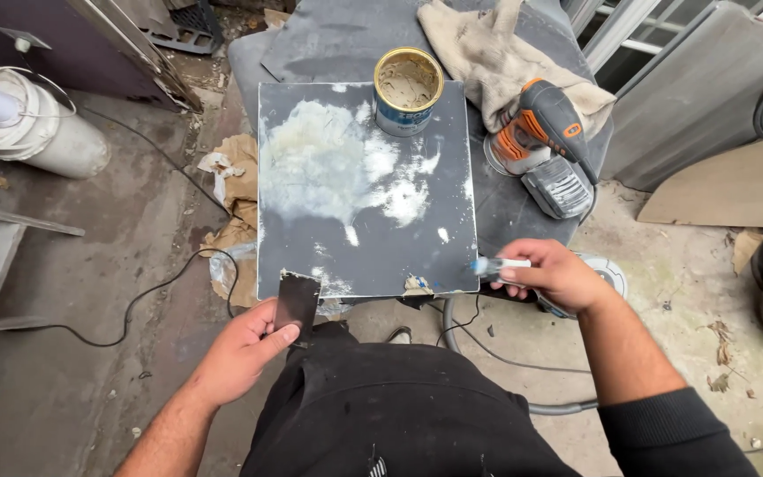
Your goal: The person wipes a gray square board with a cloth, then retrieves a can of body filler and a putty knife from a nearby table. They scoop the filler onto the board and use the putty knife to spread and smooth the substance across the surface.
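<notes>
Between the left hand (245,349) gripping a thin, stiff metal scraper (298,305) by its base and the right hand (554,276) clenching a small white tube (498,264) lies a rigid grey filler-smeared board (364,190).

An open round tin (407,91) with a blue label stands on the grey board (364,238).

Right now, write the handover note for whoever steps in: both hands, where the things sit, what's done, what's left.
Left hand: grips a dark scraper, its blade on the near edge of the grey board.
Right hand: closed on a small white tube, its tip at the board's right edge.
Open can of filler stands on the board's far edge. Orange sander and rag lie to the right.
Done: whitish filler is smeared over the board's upper left and middle.
Left: a small dab on the near edge is unspread; the lower half of the board looks mostly bare.
</notes>
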